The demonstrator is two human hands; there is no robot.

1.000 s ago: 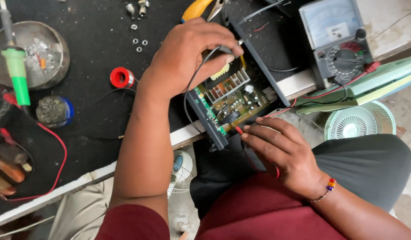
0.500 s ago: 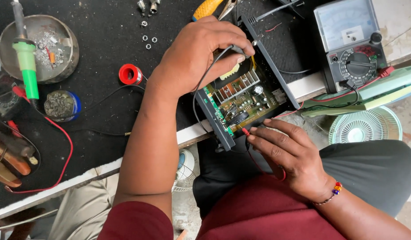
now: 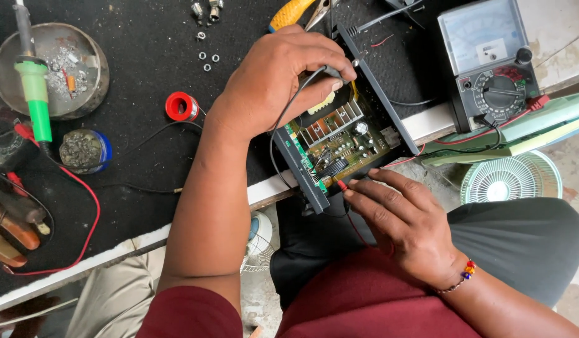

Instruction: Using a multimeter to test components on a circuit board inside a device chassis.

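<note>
Bench: a workbench (image 3: 145, 75) with black mat is carrying everything.
Left side: a metal bowl (image 3: 83, 94), a green soldering iron (image 3: 34, 94) and a small tin (image 3: 84, 150) are lying.
Middle: a red solder spool (image 3: 181, 106) is sitting near loose nuts (image 3: 207, 56).
Right edge: an open circuit box (image 3: 339, 144) is overhanging; an analog multimeter (image 3: 490, 62) is resting beside.

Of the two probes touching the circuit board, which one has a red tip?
The probe in the right hand, touching the circuit board's near edge, has the red tip. The one under the left hand looks black.
</note>
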